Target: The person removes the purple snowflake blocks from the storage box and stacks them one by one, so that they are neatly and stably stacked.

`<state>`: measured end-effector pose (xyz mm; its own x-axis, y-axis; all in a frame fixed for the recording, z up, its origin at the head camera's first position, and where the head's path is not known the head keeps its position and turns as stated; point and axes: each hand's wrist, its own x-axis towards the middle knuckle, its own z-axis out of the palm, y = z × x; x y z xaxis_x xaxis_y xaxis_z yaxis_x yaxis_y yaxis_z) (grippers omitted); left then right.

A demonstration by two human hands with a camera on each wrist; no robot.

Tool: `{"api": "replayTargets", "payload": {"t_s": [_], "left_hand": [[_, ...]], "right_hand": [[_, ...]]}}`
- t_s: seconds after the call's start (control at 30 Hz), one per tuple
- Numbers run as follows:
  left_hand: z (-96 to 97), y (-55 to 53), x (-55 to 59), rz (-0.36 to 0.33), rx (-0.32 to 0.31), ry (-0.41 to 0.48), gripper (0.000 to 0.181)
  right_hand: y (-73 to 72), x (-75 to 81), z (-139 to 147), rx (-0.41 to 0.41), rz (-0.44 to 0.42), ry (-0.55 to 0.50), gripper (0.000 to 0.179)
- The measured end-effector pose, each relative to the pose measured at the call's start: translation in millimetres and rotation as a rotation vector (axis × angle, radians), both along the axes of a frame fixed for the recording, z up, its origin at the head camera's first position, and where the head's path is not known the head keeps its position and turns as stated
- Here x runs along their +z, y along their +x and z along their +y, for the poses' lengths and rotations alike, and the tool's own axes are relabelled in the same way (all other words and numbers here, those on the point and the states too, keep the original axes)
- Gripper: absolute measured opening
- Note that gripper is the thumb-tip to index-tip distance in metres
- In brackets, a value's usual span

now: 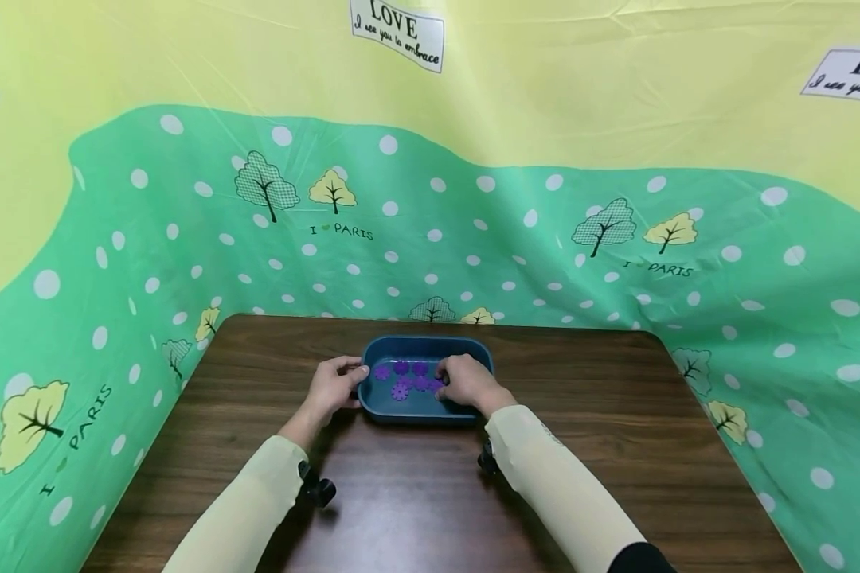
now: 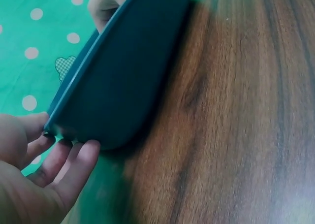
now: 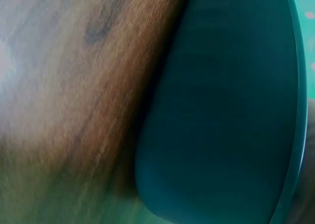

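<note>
A blue rectangular tray (image 1: 426, 418) with rounded corners rests on the table, holding several small purple flower-shaped pieces (image 1: 400, 390). At its left end my left hand (image 1: 333, 387) grips the tray, thumb at the rim and the other fingers on the outer wall, as the left wrist view shows too. Over the right part of the tray, my right hand (image 1: 466, 380) reaches inside. Its thumb and curled fingers pinch one purple flower at the right of the group. In the right wrist view the tray's outer wall (image 3: 221, 111) hides most of that hand.
The dark wooden table (image 1: 408, 493) has its far edge just behind the tray. A green and yellow printed cloth (image 1: 430, 239) hangs around the back and sides. Black wrist devices (image 1: 318, 487) sit under both cream sleeves (image 1: 247, 505).
</note>
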<state>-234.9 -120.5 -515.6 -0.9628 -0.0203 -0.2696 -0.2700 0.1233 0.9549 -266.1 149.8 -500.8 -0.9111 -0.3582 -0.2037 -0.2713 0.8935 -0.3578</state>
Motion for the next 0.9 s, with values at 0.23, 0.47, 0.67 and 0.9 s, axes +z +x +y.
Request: {"api": "replayTargets", "payload": {"t_s": [0.23,0.47,0.67,0.9], "left_hand": [[-1.0,0.6,8.1,-0.037,0.018,0.003,0.04],[0.6,-0.3,12.9,-0.066,0.013,0.009,0.04],[-2.5,0.2,9.6,-0.088,0.023,0.03,0.038],[-4.3,-1.6,14.4,-0.117,0.033,0.031,0.037]], "right_hand": [[-4.8,4.0,-1.4,0.065,0.006,0.043,0.027],[-5.9,10.3,1.2,0.092,0.029,0.061,0.026],[-5.2,28.0,9.4,0.119,0.056,0.02,0.027],[-5.9,44.7,28.0,0.15,0.07,-0.04,0.03]]}}
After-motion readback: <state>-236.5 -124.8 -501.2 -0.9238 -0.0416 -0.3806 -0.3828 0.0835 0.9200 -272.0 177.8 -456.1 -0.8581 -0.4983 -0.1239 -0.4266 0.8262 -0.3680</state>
